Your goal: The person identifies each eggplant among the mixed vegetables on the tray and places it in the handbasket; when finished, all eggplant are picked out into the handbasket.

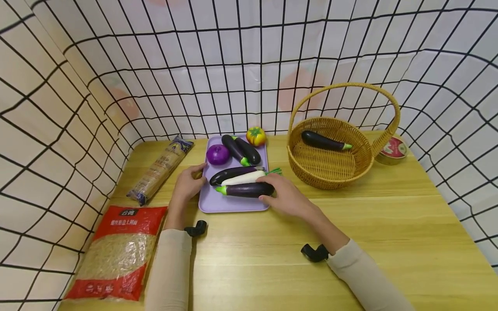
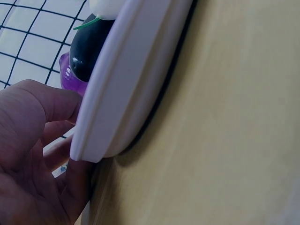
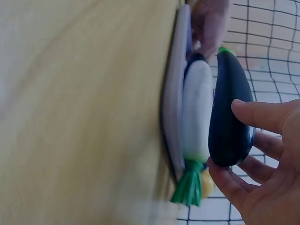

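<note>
Basically wood-grain tbl (image 1: pixel 241 268), white black-grid walls (image 1: pixel 250 56) — R hand (image 1: pixel 285 195) grips green-tipped eggplant (image 1: pixel 246 190) over lilac tray (image 1: pixel 229 206), L hand (image 1: pixel 188 185) pinches its rim (image 2: pixel 90 110); only head cam shows wicker basket (image 1: pixel 323 163) — L-wrist cam adds tray's outer side (image 2: pixel 136 93).

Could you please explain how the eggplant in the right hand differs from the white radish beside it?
The eggplant is dark purple; the radish is white. In the head view, the eggplant's green cap is at its left end, while the radish's leafy green top is at its right. The right hand grips the eggplant; it does not grip the radish. Both are long, with green at one end.
</note>
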Demonstrator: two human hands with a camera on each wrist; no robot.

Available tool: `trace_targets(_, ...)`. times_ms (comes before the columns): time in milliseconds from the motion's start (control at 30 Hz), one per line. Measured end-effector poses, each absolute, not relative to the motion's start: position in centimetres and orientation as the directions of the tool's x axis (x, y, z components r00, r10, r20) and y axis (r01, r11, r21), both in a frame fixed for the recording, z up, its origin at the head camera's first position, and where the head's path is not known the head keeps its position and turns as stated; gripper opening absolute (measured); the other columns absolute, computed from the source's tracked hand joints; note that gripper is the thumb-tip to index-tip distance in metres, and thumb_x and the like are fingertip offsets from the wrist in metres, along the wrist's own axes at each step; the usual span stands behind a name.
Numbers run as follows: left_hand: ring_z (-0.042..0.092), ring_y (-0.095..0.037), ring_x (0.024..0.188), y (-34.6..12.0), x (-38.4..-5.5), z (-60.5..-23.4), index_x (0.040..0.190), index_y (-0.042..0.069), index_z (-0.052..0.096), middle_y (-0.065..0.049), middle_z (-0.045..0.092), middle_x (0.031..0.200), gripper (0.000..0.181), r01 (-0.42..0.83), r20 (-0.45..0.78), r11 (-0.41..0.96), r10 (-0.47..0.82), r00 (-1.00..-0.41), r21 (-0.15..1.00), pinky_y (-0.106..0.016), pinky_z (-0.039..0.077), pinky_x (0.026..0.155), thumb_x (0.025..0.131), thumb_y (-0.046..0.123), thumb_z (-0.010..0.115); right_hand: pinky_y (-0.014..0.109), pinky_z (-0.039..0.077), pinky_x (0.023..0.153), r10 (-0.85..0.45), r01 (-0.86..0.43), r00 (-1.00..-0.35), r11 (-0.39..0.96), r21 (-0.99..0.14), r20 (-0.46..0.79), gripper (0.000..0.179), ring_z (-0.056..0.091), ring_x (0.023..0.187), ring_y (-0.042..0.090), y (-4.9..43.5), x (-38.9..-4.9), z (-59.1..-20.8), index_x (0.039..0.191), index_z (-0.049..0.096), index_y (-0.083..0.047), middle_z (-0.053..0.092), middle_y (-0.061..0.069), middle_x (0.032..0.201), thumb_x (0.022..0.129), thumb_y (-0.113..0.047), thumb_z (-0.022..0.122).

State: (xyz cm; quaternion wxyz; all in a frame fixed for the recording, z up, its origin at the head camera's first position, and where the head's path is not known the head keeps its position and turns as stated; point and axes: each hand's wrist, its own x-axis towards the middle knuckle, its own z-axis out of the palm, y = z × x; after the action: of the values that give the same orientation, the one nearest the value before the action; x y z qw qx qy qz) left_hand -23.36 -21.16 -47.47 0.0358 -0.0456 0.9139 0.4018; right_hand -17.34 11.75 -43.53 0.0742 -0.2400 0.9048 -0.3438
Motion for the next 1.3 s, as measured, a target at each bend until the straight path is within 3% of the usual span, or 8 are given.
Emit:
trace_targets(200, 0.039, -0.035, 0.15, -21.2, -23.4, -47.6, 0.148, 0.023, 0.058, -0.013, 0.048, 0.159, 0.057, -0.114, -0.099, 0.674, -0.06, -0.993, 0.73, -0.052, 0.03, 0.125, 0.091, 0.018, 0.064, 0.055, 0.043, 0.115, -0.454, -0.396, -0.886, 0.626, -0.672, 0.099, 0.048, 0.055, 0.135, 0.036, 13.7, -17.1, -41.7, 0.141, 0.06, -0.008, 0.061, 0.016, 0.143, 0.095, -0.018, 0.072)
trace_targets(500, 0.038, -0.036, 0.151, -21.2, -23.4, -47.7, 0.148, 0.022, 0.058, -0.014, 0.048, 0.159, 0.057, -0.118, -0.106, 0.673, -0.06, -0.993, 0.731, -0.052, 0.03, 0.125, 0.092, 0.018, 0.064, 0.056, 0.044, 0.113, -0.429, -0.406, -0.893, 0.638, -0.654, 0.136, 0.046, 0.054, 0.135, 0.034, 18.0, -17.4, -40.6, 0.14, 0.06, -0.015, 0.06, 0.011, 0.144, 0.095, -0.015, 0.073)
trace_targets(633, 0.038, -0.037, 0.15, -21.2, -23.5, -47.7, 0.148, 0.022, 0.058, -0.014, 0.047, 0.159, 0.057, -0.115, -0.106, 0.677, -0.056, -0.993, 0.727, -0.052, 0.03, 0.125, 0.092, 0.018, 0.063, 0.059, 0.041, 0.114, -0.402, -0.388, -0.905, 0.646, -0.657, 0.139, 0.047, 0.051, 0.138, 0.038, 20.2, -17.5, -40.2, 0.141, 0.059, -0.014, 0.058, 0.014, 0.147, 0.096, -0.014, 0.072)
trace_targets(900, 0.038, -0.037, 0.151, -21.2, -23.5, -47.7, 0.148, 0.023, 0.058, -0.013, 0.047, 0.159, 0.057, -0.117, -0.109, 0.676, -0.055, -0.993, 0.727, -0.053, 0.03, 0.125, 0.092, 0.019, 0.063, 0.061, 0.045, 0.104, -0.343, -0.362, -0.926, 0.698, -0.617, 0.155, 0.044, 0.057, 0.129, 0.041, 24.1, -18.1, -39.2, 0.14, 0.06, -0.012, 0.061, 0.018, 0.142, 0.097, -0.018, 0.071)
trace_targets(1300, 0.039, -0.036, 0.15, -21.1, -23.4, -47.6, 0.148, 0.022, 0.057, -0.014, 0.048, 0.159, 0.057, -0.119, -0.106, 0.669, -0.06, -0.992, 0.734, -0.052, 0.03, 0.125, 0.092, 0.018, 0.064, 0.067, 0.046, 0.101, -0.286, -0.281, -0.955, 0.777, -0.564, 0.081, 0.047, 0.051, 0.128, 0.051, 29.1, -20.3, -39.9, 0.144, 0.053, -0.006, 0.052, 0.031, 0.145, 0.1, -0.019, 0.066)
